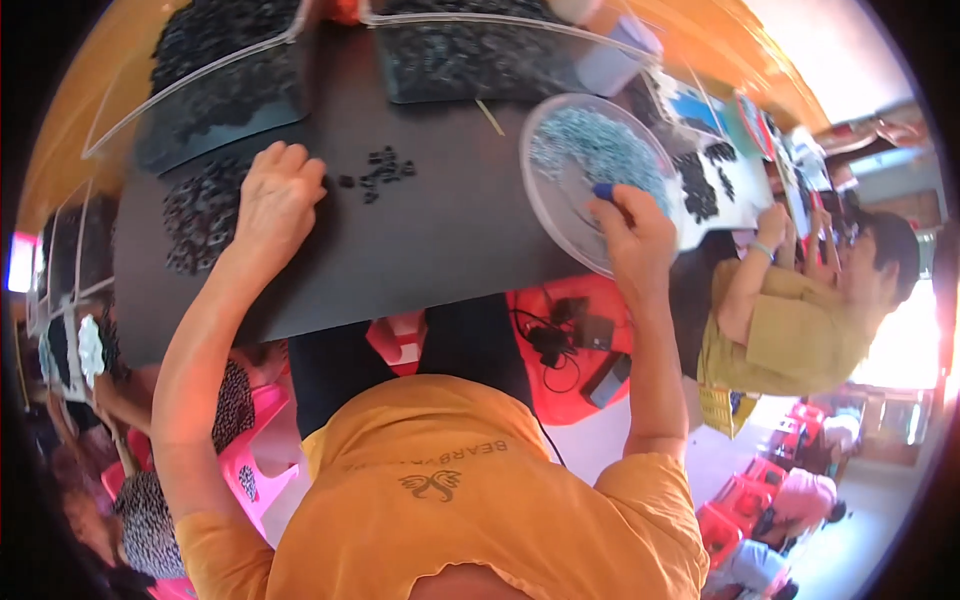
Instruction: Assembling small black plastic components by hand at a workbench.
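Left hand (282,200), left of centre: fingers curled in, loose fist, back of hand up. Contents hidden, can't tell if it has hold of anything. It partly covers the right side of the black-piece pile (195,215); contact with it unclear.

Right hand (640,240), right of centre: thumb and index nearly together over the round clear tray (558,205). Blue bit at the fingertip, can't tell if a finger cover or a held part. Other fingers curled, mostly out of sight. Blue pieces (590,145) are heaped in the tray's upper part, too fine to separate; hand hides the lower right.

Bins, upper left (225,145) and top centre (450,97), hold more black pieces; both run off the top, seen partly through clear panels. Exact shape of the pieces hard to make out.

Edges: dark tabletop (430,245) ends in a slanted front edge just above the lap. Tray's lower rim sits at or near that edge. Red stool (535,335) below, with dark cables and devices, outlines merging.

Room: bare tabletop between the small black cluster (380,175) and tray, and down to the front edge. Tight at the left hand, between pile and cluster.
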Motion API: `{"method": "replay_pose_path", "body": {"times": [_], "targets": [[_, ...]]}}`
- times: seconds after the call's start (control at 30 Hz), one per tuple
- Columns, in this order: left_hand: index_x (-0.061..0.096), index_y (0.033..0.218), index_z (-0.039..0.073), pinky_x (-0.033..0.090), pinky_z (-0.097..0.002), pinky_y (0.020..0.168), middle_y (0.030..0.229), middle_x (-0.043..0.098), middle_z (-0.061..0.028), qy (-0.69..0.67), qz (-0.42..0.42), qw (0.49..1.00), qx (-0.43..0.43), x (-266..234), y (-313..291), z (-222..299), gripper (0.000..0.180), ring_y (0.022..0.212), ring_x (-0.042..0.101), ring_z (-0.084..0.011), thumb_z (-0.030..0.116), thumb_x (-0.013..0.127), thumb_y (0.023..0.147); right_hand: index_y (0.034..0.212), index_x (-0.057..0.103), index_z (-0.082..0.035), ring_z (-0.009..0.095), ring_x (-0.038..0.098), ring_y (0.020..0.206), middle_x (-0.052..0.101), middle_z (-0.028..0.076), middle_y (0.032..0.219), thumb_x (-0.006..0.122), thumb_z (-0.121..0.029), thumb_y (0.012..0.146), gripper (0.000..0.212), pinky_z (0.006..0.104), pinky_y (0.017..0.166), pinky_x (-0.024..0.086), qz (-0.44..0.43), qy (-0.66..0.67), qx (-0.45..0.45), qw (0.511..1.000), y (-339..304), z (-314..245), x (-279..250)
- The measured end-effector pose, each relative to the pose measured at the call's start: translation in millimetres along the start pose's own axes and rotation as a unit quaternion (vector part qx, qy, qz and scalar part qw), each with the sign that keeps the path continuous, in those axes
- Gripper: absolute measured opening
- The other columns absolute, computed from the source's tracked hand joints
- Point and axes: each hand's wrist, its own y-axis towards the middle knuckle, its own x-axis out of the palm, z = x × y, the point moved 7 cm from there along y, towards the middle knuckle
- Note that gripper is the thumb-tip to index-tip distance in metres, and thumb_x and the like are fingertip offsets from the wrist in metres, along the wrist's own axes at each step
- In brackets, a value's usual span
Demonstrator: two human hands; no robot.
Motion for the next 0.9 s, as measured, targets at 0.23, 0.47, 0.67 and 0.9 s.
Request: {"method": "replay_pose_path", "body": {"times": [0.23,0.47,0.67,0.9], "targets": [[0.060,0.087,-0.001,0.042,-0.0422,0.070,0.081,0.050,-0.0141,-0.081,-0.022,0.996,-0.025,-2.7,2.0,5.4,0.027,0.082,0.051,-0.0340,-0.003,0.070,0.062,0.084,0.065,-0.003,0.034,0.059,0.081,0.064,0.015,0.081,0.065,-0.011,0.074,0.013,0.0428,0.073,0.047,-0.053,-0.106,-0.128,0.985,20.2,5.1,14.7],[0.057,0.083,0.000,0.042,-0.0417,0.069,0.080,0.049,-0.0124,-0.046,-0.012,0.999,-0.016,-4.0,-2.4,13.4,0.027,0.080,0.050,-0.0328,-0.002,0.071,0.060,0.077,0.059,-0.002,0.036,0.057,0.082,0.060,0.015,0.077,0.065,-0.012,0.073,0.013,0.0457,0.073,0.045,-0.110,-0.208,-0.179,0.955,30.2,4.8,47.9],[0.054,0.081,0.002,0.042,-0.0403,0.067,0.080,0.048,-0.0108,-0.009,0.037,0.999,0.004,-10.9,-10.8,21.0,0.028,0.078,0.049,-0.0311,0.000,0.072,0.059,0.077,0.057,-0.001,0.037,0.057,0.086,0.062,0.017,0.081,0.064,-0.012,0.075,0.013,0.0457,0.075,0.046,-0.130,-0.222,-0.151,0.954,29.9,1.9,47.6],[0.055,0.081,0.001,0.044,-0.0389,0.065,0.079,0.053,-0.0102,-0.085,0.071,0.994,-0.025,-36.0,-11.5,26.9,0.027,0.076,0.052,-0.0302,-0.001,0.071,0.060,0.078,0.057,-0.001,0.037,0.058,0.087,0.063,0.017,0.085,0.063,-0.016,0.077,0.016,0.0471,0.076,0.046,-0.143,-0.235,-0.164,0.947,37.3,6.1,54.7]]}}
